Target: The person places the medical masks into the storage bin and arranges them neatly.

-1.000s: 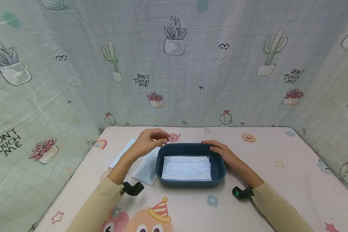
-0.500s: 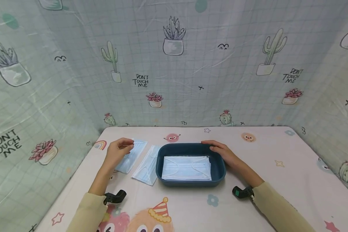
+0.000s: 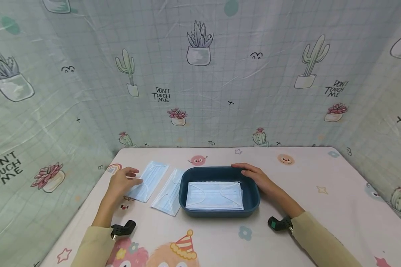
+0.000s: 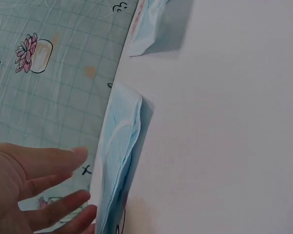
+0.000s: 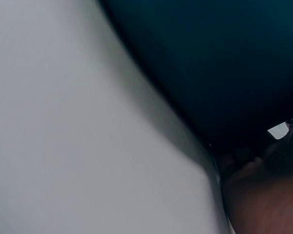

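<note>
My left hand (image 3: 121,181) is at the left side of the table, fingers loosely spread and holding nothing. Its fingertips overlap the near-left edge of a pale blue face mask (image 3: 151,180); in the left wrist view, the thumb stands apart from the mask. Another face mask (image 3: 168,194) lies slanted between that one and a dark blue plastic box (image 3: 219,214). Inside the box lies a stack of face masks (image 3: 214,195) with white ear loops. My right hand (image 3: 257,178) grips the box's far right corner, thumb over the rim; its other fingers are partly hidden.
A white cloth with cartoon prints covers the table (image 3: 300,207). Behind and beside it hangs a pale curtain (image 3: 217,92) with cactus drawings. Black wrist cameras sit below both hands.
My left hand has moved left from beside the box's far left corner, past the slanted mask, to the leftmost mask. My right hand and the box have stayed in place.
</note>
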Motion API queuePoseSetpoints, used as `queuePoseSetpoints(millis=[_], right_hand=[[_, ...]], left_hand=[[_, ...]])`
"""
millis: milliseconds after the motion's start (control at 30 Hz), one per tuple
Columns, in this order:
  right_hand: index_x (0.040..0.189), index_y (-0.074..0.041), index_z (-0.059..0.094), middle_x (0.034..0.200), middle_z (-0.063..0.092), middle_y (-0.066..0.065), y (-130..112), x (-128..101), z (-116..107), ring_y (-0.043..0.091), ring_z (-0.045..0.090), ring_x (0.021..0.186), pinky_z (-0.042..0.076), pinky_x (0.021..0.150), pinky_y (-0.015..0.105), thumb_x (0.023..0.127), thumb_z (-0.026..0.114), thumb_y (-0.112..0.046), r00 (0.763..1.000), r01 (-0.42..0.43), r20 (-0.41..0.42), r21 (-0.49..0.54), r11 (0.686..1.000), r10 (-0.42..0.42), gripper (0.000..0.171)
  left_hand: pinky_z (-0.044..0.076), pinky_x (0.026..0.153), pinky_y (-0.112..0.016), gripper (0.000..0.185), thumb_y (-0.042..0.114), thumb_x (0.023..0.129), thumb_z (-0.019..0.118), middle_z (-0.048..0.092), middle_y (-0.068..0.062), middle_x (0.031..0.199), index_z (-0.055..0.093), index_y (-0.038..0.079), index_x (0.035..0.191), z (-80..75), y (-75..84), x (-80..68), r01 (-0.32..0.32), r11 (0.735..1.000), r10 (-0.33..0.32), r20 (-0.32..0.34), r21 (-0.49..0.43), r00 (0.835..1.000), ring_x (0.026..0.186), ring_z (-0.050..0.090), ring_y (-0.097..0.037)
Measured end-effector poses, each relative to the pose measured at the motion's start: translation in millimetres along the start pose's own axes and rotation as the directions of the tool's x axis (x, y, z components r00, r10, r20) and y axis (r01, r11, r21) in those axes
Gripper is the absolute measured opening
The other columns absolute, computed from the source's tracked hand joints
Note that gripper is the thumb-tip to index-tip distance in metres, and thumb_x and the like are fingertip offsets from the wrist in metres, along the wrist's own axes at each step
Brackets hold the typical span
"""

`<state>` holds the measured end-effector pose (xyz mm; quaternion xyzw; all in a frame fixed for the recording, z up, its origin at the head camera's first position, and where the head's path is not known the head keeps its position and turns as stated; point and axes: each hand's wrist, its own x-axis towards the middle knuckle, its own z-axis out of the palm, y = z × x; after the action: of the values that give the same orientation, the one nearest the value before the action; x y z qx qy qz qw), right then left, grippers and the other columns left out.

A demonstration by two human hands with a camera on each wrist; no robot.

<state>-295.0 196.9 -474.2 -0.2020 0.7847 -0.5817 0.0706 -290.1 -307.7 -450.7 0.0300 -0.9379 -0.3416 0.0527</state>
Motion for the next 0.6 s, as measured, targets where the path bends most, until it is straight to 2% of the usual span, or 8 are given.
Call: queuePoseSetpoints(millis=[167,600], right_hand=[[0.147,-0.012,0.057,0.159,0.049,0.011,-1.3,0.5,1.4,0.035,0.036,0.153,0.022,0.127,0.059,0.109,0.043,-0.017,1.0,-0.008,-0.01,0.017,1.0,0.008,0.041],[0.149,-0.012,0.055,0.16,0.047,0.013,1.2,-0.4,1.7,0.039,0.035,0.153,0.022,0.126,0.063,0.109,0.042,-0.018,1.0,0.008,0.003,0.01,1.0,-0.008,0.042]], left_hand=[[0.057,0.091,-0.054,0.049,0.012,0.085,0.08,0.066,-0.03,0.125,0.063,-0.003,0.129,-1.5,-2.4,-0.8,-0.009,0.999,0.008,0.037,0.033,0.999,0.117,0.063,-0.047],[0.06,0.078,-0.043,0.046,0.007,0.085,0.08,0.068,-0.026,0.115,0.065,-0.002,0.127,4.1,-4.2,-1.9,0.047,0.999,-0.047,-0.014,0.018,0.999,0.101,0.066,-0.04]])
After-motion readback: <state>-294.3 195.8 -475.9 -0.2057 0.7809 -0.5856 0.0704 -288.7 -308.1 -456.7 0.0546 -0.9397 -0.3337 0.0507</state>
